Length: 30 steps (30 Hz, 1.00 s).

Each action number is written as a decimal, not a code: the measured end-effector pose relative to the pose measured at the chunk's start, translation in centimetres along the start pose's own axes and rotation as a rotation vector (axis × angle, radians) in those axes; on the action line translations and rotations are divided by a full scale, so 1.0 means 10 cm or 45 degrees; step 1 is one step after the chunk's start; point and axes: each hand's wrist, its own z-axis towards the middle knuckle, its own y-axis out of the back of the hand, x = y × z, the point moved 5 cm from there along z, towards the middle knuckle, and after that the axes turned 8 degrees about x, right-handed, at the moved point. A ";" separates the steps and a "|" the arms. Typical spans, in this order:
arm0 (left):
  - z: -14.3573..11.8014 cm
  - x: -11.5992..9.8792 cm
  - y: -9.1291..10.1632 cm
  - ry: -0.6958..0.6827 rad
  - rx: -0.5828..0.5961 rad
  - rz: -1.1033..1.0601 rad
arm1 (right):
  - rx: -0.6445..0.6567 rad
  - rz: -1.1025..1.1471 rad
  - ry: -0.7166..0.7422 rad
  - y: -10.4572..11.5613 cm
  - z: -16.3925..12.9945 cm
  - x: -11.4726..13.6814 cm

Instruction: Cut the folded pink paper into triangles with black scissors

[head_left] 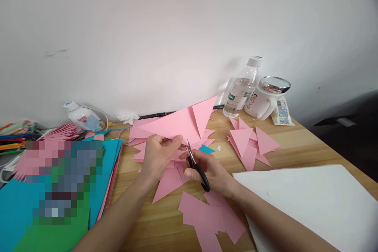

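Observation:
My left hand (161, 153) pinches the lower edge of a large folded sheet of pink paper (174, 124), held up above the table. In my right hand (209, 167) is a pair of scissors (202, 175) with black handles, its blades pointing up at the paper's lower edge. Whether the blades touch the paper, I cannot tell. Under both hands lie pink paper pieces (168, 184), several of them pointed. Nearer to me are pink rectangular strips (203, 214), overlapping one another. A small blue scrap (207, 149) lies just beyond my right hand.
Pink triangles (242, 141) are piled at the right, behind a large white board (307, 201). A water bottle (240, 92) and a white mug (262, 98) stand by the wall. Blue sheets (17, 201) cover the left, near a small white bottle (84, 118).

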 end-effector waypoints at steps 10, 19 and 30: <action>-0.01 -0.03 0.01 -0.025 -0.006 0.050 | 0.043 -0.048 -0.012 0.00 -0.01 0.00; -0.02 -0.03 0.01 -0.027 0.002 0.094 | 0.040 -0.054 -0.047 -0.01 -0.01 0.03; -0.03 -0.05 0.00 -0.028 -0.004 0.094 | 0.036 -0.083 -0.030 0.00 0.00 0.02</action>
